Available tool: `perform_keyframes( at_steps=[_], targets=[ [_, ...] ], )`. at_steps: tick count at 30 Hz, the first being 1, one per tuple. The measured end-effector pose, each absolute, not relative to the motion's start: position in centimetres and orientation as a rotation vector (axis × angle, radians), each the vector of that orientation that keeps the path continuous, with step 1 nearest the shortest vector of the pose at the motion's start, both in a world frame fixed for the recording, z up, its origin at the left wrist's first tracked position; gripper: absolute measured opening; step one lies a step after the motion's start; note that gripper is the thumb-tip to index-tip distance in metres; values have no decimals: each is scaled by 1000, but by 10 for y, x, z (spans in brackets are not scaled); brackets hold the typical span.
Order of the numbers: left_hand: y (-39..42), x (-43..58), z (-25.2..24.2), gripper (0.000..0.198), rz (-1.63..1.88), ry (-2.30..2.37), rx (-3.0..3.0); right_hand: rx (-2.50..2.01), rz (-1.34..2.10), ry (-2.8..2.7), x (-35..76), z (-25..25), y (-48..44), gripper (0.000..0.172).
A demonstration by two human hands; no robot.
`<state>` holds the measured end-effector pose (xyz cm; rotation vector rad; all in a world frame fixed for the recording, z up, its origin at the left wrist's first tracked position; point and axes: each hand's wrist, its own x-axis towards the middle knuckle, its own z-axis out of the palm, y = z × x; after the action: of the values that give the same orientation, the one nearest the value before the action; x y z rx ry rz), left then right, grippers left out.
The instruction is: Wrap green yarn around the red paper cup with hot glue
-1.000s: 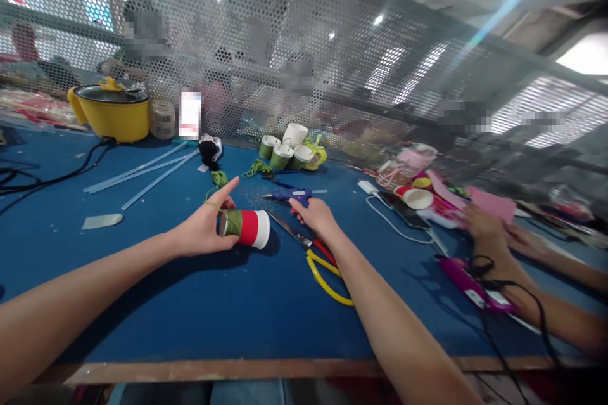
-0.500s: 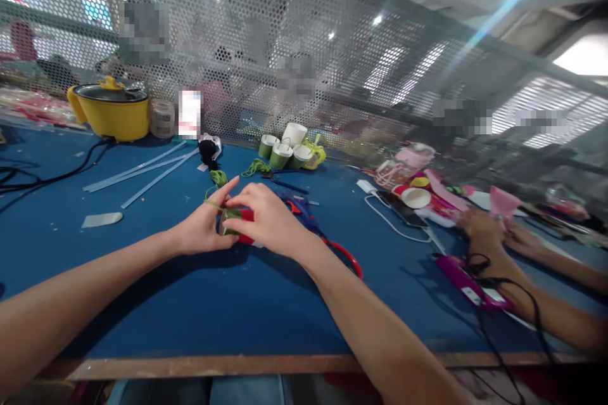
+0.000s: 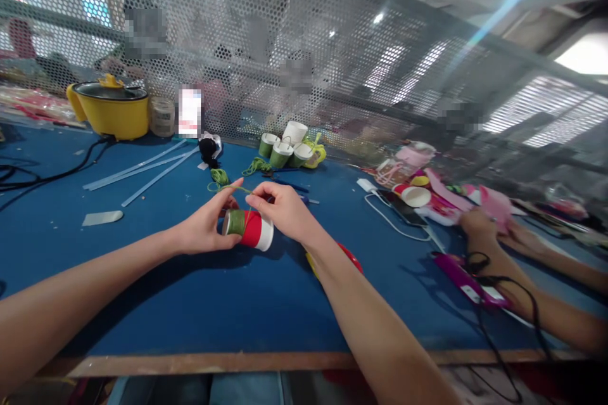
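A small paper cup (image 3: 259, 232), red and white with green cord wound round one end, lies on its side just above the blue table. My left hand (image 3: 209, 221) grips its green-wrapped end between thumb and fingers. The loose green cord (image 3: 237, 187) runs over my left fingertips to my right hand (image 3: 280, 205), which pinches it above the cup. Beyond the left fingers rests a small heap of green cord (image 3: 219, 177). Scissors with a red and yellow handle (image 3: 350, 257) lie partly hidden beneath my right forearm.
Several green-wrapped cups (image 3: 282, 154) stand at the back beside pliers. Left are clear strips (image 3: 142, 167), a yellow pot (image 3: 114, 113), a jar (image 3: 162, 116) and a lit phone (image 3: 190, 113). Right, another person's hands (image 3: 475, 227) hold pink material near a purple device (image 3: 468, 281) and a phone (image 3: 401, 208).
My right hand has moved off the cup, up and to the right, drawing the cord with it. More of the cup's red and white side now shows. The other person's pink piece has shifted.
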<state>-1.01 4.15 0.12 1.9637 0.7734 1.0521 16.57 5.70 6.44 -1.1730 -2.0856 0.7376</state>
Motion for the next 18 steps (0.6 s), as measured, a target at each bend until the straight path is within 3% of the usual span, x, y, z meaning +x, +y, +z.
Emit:
perform_keyframes(
  at_steps=[18],
  targets=[
    [32, -6, 6, 89, 1090, 728, 2068, -1179, 851, -2021, 166, 50, 57, 21]
  ],
)
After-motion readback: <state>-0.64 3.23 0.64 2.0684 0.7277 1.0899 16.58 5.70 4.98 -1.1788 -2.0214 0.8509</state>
